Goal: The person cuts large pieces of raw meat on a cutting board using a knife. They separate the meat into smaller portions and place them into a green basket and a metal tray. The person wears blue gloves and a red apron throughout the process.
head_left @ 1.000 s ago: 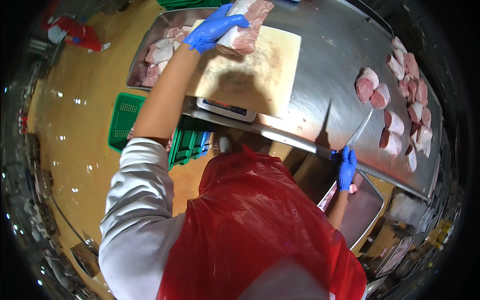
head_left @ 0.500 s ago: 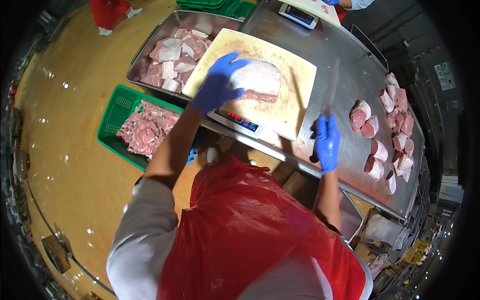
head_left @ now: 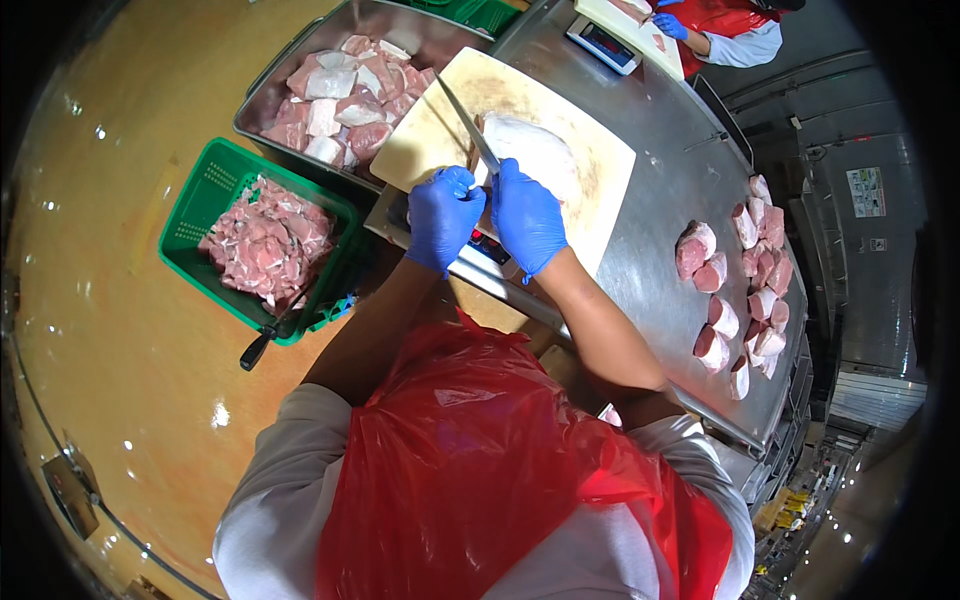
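Observation:
A fat-covered slab of meat (head_left: 535, 152) lies on the cream cutting board (head_left: 600, 150). My right hand (head_left: 528, 218), in a blue glove, is closed round the handle of a knife (head_left: 466, 120) at the slab's near side. The blade slants up and left across the board. Close beside it, my left hand (head_left: 440, 218), also gloved in blue, is closed at the board's near edge with its fingers curled in. Whatever those fingers pinch is hidden. Between my wrists, part of a scale (head_left: 489, 247) with a lit display shows below the board.
A metal tub (head_left: 262, 120) of cut meat stands beyond left. Nearer, a green basket (head_left: 180, 215) holds trimmings, with a black-handled rod (head_left: 256, 350) at its near corner. Meat pieces (head_left: 712, 348) rest on the steel table (head_left: 650, 300). A co-worker (head_left: 735, 40) works at another board.
My right hand has brought the knife from the table's right side over to the board. My left hand has drawn back from the slab's top and closed. The view has shifted slightly.

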Available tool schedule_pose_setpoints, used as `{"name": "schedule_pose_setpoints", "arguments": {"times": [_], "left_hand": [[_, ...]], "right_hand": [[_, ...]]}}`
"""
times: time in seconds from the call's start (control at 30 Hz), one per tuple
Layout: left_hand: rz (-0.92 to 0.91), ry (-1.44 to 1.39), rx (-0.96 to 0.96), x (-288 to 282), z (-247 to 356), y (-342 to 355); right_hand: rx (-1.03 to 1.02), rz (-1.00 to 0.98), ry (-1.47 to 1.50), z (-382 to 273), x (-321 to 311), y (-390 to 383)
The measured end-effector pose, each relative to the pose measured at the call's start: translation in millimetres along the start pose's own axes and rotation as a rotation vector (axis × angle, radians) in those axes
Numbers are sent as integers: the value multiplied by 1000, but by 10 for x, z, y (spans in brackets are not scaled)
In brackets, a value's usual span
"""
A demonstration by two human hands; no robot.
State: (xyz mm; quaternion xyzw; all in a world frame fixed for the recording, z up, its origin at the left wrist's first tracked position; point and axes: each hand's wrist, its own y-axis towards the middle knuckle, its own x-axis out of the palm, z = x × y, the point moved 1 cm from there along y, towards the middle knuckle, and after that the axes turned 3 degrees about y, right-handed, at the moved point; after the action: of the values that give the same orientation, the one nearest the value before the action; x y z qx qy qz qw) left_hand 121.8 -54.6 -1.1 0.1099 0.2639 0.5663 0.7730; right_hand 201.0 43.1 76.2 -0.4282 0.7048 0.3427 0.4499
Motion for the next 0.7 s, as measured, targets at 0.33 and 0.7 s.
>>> {"name": "schedule_pose_setpoints", "arguments": {"times": [0.33,0.7], "left_hand": [[-91,155,-84,-169,-44,6],[-207,170,15,-342,48,0]], "right_hand": [[30,-426,-307,789,-495,-1302],[-21,-170,-111,114,-193,-378]]}}
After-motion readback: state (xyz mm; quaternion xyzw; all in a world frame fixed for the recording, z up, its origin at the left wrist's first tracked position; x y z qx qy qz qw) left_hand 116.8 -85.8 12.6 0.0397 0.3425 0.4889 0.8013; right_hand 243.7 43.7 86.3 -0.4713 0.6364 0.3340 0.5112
